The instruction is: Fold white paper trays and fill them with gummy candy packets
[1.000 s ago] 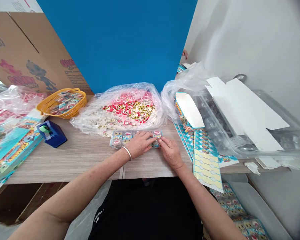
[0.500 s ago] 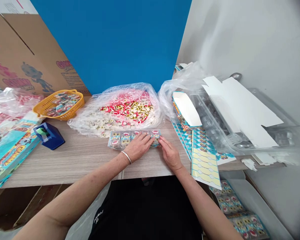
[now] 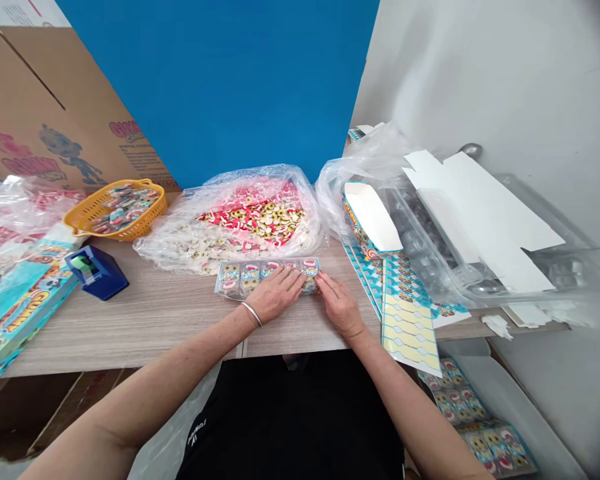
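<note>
A clear plastic pack of gummy candies (image 3: pixel 231 276) lies lengthwise on the table, with printed labels across its compartments. My left hand (image 3: pixel 276 293) rests on the middle and right part of the pack, its fingers stretched out flat over the top. Against the pack's right end are the fingertips of my right hand (image 3: pixel 341 307), whose fingers are extended and close together. The left hand's fingers cover part of the labels.
Behind the pack lies an open plastic bag of loose gummies (image 3: pixel 260 220). To the left are a yellow basket (image 3: pixel 145 223) and a blue tape dispenser (image 3: pixel 105 277). Label sheets (image 3: pixel 410 333), a printed carton (image 3: pixel 375 217) and clear plastic trays (image 3: pixel 445 267) lie on the right.
Both hands stay on the pack with almost no movement. The view has shifted very slightly.
</note>
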Available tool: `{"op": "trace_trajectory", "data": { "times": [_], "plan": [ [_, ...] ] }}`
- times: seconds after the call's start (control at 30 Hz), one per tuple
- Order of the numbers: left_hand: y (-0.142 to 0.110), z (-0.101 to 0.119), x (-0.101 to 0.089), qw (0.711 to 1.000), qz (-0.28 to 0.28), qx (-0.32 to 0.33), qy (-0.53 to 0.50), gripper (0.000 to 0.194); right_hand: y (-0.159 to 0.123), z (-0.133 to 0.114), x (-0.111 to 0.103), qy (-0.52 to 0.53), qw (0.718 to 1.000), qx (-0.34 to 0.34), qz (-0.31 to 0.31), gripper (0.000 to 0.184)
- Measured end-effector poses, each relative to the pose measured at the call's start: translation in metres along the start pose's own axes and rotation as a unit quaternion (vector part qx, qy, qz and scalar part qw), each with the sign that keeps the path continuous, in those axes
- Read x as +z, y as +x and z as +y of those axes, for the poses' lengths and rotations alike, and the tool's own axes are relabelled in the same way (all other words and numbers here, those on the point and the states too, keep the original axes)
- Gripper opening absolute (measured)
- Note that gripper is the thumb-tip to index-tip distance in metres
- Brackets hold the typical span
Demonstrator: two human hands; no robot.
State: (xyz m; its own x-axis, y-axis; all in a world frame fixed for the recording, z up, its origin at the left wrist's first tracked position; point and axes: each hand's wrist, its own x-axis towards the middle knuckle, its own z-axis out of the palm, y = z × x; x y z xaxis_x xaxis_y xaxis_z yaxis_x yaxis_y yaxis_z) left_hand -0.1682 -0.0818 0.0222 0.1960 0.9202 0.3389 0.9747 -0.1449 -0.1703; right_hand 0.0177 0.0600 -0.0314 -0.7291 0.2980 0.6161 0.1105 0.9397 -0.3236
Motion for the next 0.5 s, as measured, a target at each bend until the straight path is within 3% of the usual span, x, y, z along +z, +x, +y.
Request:
{"op": "trace_trajectory", "data": {
  "times": [0.3, 0.5],
  "plan": [
    [-0.003, -0.001, 0.006, 0.998, 0.036, 0.014, 0.046, 0.039, -0.002, -0.001, 0.003, -0.090, 0.994, -0.069, 0.008, 0.048],
    [0.003, 0.011, 0.006, 0.997, 0.033, -0.017, 0.063, 0.038, -0.001, -0.002, 0.004, -0.065, 0.997, -0.040, 0.013, 0.046]
  ]
}}
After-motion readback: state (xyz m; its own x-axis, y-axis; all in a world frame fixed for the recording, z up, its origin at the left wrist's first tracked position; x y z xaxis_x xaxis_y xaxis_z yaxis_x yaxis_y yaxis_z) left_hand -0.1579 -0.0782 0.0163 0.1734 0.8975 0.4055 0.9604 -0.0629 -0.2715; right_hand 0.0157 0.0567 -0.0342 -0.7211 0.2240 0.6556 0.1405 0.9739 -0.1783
